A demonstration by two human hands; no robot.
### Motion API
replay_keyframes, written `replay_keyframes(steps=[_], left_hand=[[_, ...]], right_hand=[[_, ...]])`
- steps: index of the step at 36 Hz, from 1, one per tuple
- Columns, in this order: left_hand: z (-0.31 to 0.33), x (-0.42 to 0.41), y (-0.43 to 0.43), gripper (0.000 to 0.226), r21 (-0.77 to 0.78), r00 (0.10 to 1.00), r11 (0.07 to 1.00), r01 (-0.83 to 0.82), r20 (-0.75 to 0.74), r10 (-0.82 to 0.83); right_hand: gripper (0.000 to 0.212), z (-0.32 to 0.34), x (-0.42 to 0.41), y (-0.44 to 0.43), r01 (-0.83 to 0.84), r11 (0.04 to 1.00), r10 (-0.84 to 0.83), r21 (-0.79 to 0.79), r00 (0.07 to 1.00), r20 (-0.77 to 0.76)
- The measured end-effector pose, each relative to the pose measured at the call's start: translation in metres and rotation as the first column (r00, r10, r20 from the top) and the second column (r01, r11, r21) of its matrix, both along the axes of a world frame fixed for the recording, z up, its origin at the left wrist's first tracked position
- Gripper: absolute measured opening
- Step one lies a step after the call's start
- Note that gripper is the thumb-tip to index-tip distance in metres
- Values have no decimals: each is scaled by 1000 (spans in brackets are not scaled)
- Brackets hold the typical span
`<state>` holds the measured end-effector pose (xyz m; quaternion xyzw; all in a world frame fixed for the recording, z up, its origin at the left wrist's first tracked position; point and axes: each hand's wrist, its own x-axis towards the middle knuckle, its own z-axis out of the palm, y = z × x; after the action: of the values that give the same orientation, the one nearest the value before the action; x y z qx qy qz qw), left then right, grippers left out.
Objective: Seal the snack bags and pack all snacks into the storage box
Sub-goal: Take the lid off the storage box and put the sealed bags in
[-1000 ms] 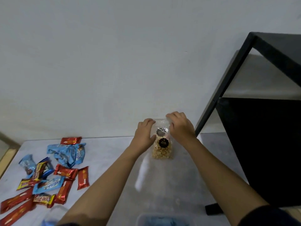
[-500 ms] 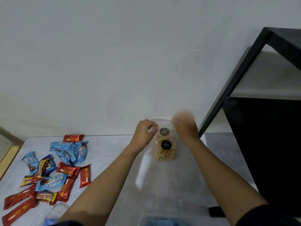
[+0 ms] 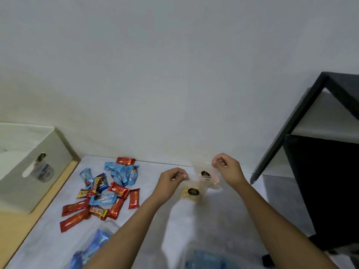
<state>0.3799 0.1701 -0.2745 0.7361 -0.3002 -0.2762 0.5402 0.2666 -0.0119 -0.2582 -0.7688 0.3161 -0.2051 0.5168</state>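
Observation:
My left hand (image 3: 172,180) pinches the top of a small clear snack bag (image 3: 191,192) with pale nuts and a black round label. My right hand (image 3: 226,168) pinches the top of a second clear bag (image 3: 210,178) with a black label and pinkish snacks, held higher and just right of the first. Both bags hang blurred above the grey table (image 3: 213,220). A pile of red and blue wrapped snacks (image 3: 105,193) lies to the left. A clear tub (image 3: 204,258) with something blue in it shows at the bottom edge.
A white box (image 3: 29,171) with a slot handle stands at far left on a wooden surface. A black shelf frame (image 3: 303,133) rises at right. A blue packet (image 3: 91,247) lies near the bottom left. The wall is close behind the table.
The two hands have drawn apart, separating what stood as one upright bag into two bags, one in each hand. The view has swung left, bringing the white box into sight.

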Motion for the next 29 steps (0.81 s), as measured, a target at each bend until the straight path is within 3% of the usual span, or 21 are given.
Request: replay_keyframes(steps=[9, 13, 21, 29], left_hand=[[65, 43, 114, 19, -59, 988, 995, -79, 125, 86], [99, 63, 190, 13, -132, 972, 979, -157, 153, 177], [147, 107, 356, 20, -187, 910, 935, -302, 235, 341], [165, 144, 492, 15, -236, 842, 858, -457, 197, 503]], right_hand=[[17, 66, 57, 88, -80, 996, 84, -48, 993, 82], [16, 94, 89, 157, -142, 987, 151, -71, 977, 149], [21, 134, 158, 313, -228, 968, 250, -109, 923, 292], [23, 150, 219, 440, -369, 924, 381, -103, 860, 340]])
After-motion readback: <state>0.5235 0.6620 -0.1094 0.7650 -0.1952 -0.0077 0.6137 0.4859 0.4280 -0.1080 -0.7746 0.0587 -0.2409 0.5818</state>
